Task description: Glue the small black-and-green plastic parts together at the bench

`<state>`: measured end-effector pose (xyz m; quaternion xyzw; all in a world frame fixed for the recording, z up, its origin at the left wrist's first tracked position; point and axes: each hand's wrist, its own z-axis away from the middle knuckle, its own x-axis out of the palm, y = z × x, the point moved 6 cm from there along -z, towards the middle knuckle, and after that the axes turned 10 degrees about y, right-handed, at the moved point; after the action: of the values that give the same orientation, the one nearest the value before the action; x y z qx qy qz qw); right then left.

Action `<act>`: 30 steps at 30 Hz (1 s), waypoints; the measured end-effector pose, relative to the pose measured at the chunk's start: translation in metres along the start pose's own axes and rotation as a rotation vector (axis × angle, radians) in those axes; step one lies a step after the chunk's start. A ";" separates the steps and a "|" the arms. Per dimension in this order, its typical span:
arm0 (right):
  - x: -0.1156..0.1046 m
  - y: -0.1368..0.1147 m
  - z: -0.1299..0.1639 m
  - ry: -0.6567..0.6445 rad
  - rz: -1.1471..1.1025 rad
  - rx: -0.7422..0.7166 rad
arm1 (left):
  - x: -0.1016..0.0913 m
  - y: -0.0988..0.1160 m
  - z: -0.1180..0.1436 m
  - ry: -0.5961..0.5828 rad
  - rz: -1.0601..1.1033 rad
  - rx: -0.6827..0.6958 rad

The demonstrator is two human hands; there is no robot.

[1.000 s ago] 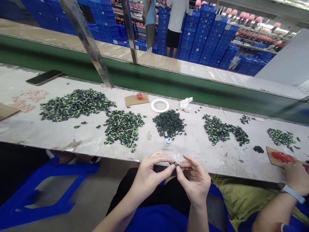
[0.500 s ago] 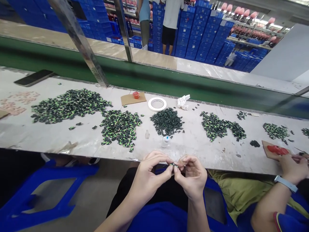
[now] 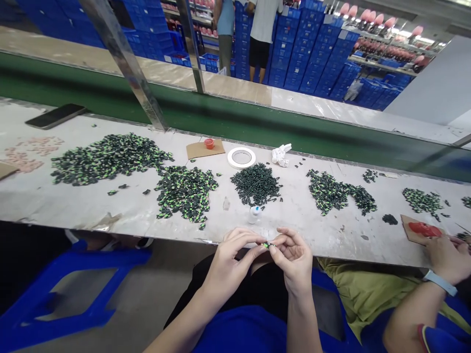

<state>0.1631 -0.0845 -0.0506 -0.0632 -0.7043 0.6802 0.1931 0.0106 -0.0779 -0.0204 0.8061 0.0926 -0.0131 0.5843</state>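
Observation:
My left hand (image 3: 230,262) and my right hand (image 3: 293,260) meet over my lap at the near edge of the bench (image 3: 55,206). Between their fingertips they pinch one small black-and-green part (image 3: 268,244). Just beyond my hands a small white bottle (image 3: 254,214) stands on the bench. Behind it lies a dark pile of parts (image 3: 255,184), and to its left a greener pile (image 3: 184,192). A large pile (image 3: 106,159) spreads further left.
A tape roll (image 3: 241,158), a cardboard piece with a red cap (image 3: 209,143) and crumpled paper (image 3: 281,154) lie at the back. A phone (image 3: 55,116) rests far left. A co-worker's hand (image 3: 447,257) is at the right by red glue on cardboard (image 3: 425,229). Blue stool (image 3: 69,289) lower left.
My hands have shifted slightly up toward the bench edge, still pinching the small part; my right fingers have curled in closer. The view moved a little.

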 end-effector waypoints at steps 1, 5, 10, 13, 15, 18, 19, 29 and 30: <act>-0.001 0.000 0.000 0.010 -0.015 0.023 | 0.001 0.000 -0.001 -0.005 -0.004 0.012; -0.005 -0.001 0.004 0.047 -0.058 0.070 | 0.004 0.002 -0.003 -0.028 -0.035 0.084; -0.007 -0.004 0.009 0.040 -0.042 0.088 | 0.005 0.005 -0.005 -0.067 -0.073 0.138; -0.008 -0.008 0.012 -0.014 0.003 0.032 | 0.004 0.007 -0.006 -0.083 -0.046 0.113; -0.010 -0.015 0.014 -0.054 0.073 -0.077 | 0.002 0.007 -0.006 -0.076 0.000 0.074; -0.011 -0.034 0.016 -0.086 0.283 -0.387 | -0.001 0.006 -0.005 -0.043 0.084 -0.009; -0.010 -0.041 0.018 -0.093 0.359 -0.502 | -0.002 0.005 -0.005 -0.032 0.113 -0.035; 0.002 -0.057 0.024 -0.105 0.598 -0.788 | -0.002 0.005 -0.003 0.010 0.226 -0.153; 0.002 -0.057 0.024 -0.102 0.604 -0.792 | -0.001 0.006 -0.003 0.020 0.235 -0.155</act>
<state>0.1621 -0.1104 0.0060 -0.2993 -0.8674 0.3882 -0.0861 0.0099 -0.0770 -0.0137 0.7638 0.0039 0.0708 0.6415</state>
